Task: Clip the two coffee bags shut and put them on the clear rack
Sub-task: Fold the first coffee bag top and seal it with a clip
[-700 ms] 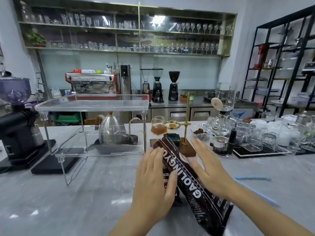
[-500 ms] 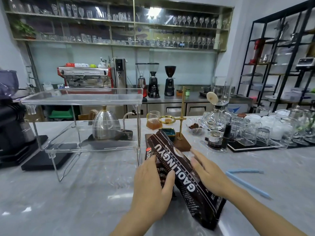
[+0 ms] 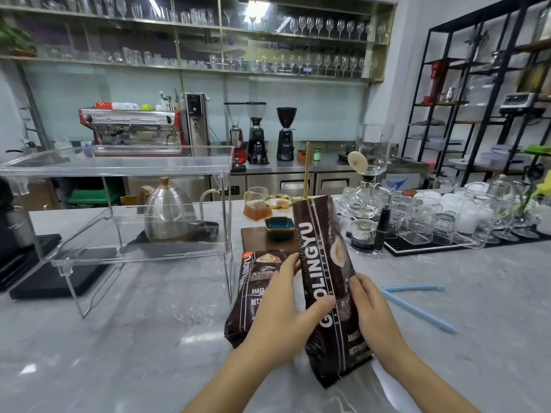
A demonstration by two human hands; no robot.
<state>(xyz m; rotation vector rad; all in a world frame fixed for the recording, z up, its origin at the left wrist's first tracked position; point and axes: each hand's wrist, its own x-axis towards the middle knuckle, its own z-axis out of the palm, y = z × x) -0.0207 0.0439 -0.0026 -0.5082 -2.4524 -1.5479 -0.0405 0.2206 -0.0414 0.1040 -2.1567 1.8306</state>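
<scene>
A tall dark brown coffee bag (image 3: 322,263) with white lettering stands nearly upright on the grey counter, held on both sides. My left hand (image 3: 283,317) grips its left edge and my right hand (image 3: 372,311) grips its right edge. A second dark coffee bag (image 3: 253,293) lies flat on the counter just left of it, partly hidden by my left hand. Two light blue sealing clips (image 3: 417,308) lie on the counter to the right. The clear acrylic rack (image 3: 119,168) stands at the left, with two levels.
A steel kettle (image 3: 170,213) sits behind the rack. A wooden pour-over stand with a teal dish (image 3: 278,228) is behind the bags. A siphon brewer (image 3: 366,204) and several glasses on a black mat (image 3: 432,225) fill the right. A black grinder base (image 3: 18,234) is far left.
Both hands have tipped the front coffee bag up from a slanted, lying position to nearly upright. The second bag underneath has come into view.
</scene>
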